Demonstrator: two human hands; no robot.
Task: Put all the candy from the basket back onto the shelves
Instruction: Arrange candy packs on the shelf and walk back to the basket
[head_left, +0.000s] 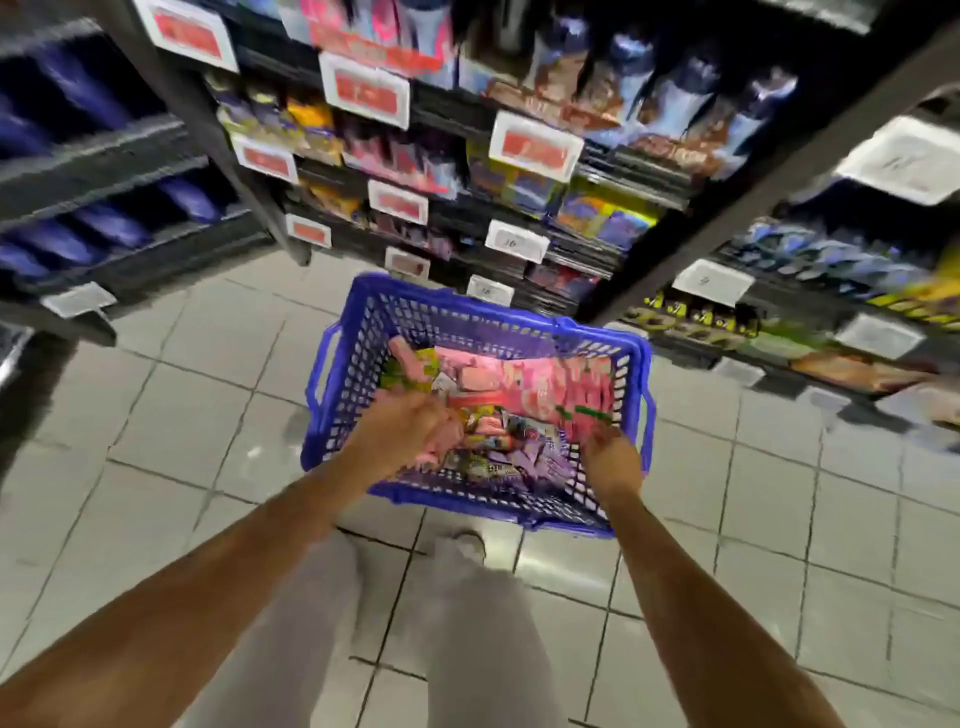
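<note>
- Reaching down into the basket (363, 332) with both hands, motion blur smearing the whole shot.
- Left hand (402, 426): fingers curled over pink candy (434, 452), grip closed on it, it seems, at the basket's left-centre.
- Right hand (608, 457): fingers bent down at the near right corner; grip too blurred to call, grasping or not, I cannot tell.
- More candy (545, 384) fills the basket between and beyond the hands: pink packs at the far side, purple and yellow ones nearer.
- Basket sits on the tiled floor (171, 415), just before the shelves (597, 249).
</note>
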